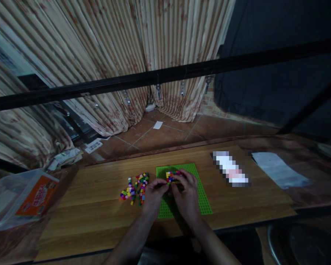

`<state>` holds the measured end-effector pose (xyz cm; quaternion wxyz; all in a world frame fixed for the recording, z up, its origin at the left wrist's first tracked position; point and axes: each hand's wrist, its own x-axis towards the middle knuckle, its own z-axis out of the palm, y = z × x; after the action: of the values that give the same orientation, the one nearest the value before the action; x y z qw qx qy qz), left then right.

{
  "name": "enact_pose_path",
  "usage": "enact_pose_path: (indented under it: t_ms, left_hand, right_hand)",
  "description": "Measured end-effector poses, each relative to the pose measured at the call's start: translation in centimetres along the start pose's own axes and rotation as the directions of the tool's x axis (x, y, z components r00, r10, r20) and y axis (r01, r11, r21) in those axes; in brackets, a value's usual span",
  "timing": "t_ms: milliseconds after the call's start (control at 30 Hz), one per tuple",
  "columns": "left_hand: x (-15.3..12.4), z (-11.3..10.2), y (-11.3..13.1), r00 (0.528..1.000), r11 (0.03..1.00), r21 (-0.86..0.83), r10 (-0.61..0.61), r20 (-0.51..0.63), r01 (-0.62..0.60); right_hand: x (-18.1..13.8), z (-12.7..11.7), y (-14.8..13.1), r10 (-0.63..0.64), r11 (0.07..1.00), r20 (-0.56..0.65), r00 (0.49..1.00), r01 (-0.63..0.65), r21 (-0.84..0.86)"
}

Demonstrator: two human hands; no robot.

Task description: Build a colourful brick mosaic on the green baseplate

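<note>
A green studded baseplate point(202, 200) lies on the wooden table under both hands. Small coloured building bricks point(169, 175) in red, yellow, blue and other colours form a cluster on its upper middle part. My left hand point(155, 192) comes in from the left, thumb and forefinger pinched at the cluster's near edge on a tiny brick mostly hidden by the fingertips. Curled over the cluster's right side, my right hand point(187, 189) has its thumb and bent fingers against the bricks and covers some of them. Left of the plate lies a pile of loose bricks point(128, 193).
The wooden table point(99, 217) also carries a blurred-out flat item point(230, 169) on the right. Beyond its right end is a white sheet point(280, 169). A clear plastic box point(5, 187) with an orange label stands at the left. A black bar point(143, 79) crosses before the curtains.
</note>
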<state>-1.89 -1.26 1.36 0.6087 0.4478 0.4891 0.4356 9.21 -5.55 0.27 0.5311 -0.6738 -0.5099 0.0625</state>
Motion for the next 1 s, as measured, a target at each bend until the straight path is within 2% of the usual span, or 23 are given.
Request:
enact_pose_path:
  t_ms: [300, 733, 867, 1000]
  left_hand:
    - [0.2, 0.6, 0.1, 0.994, 0.986, -0.124, -0.109, -0.003, 0.108]
    - [0.4, 1.0, 0.2, 0.989, 0.979, -0.145, -0.145, -0.016, 0.141]
    - [0.1, 0.7, 0.2, 0.993, 0.983, -0.140, -0.118, -0.010, 0.116]
    - [0.2, 0.3, 0.2, 0.996, 0.991, -0.123, -0.062, -0.057, 0.055]
  right_hand:
    - [0.4, 0.0, 0.0, 0.008, 1.000, 0.011, 1.000, -0.008, -0.029]
    - [0.8, 0.2, -0.1, -0.001, 0.998, 0.016, 1.000, 0.003, -0.070]
    - [0.8, -0.5, 0.8, 0.003, 0.998, 0.051, 0.999, -0.006, 0.068]
    - [0.8, -1.7, 3.0, 0.120, 0.961, -0.009, 0.993, -0.114, 0.253]
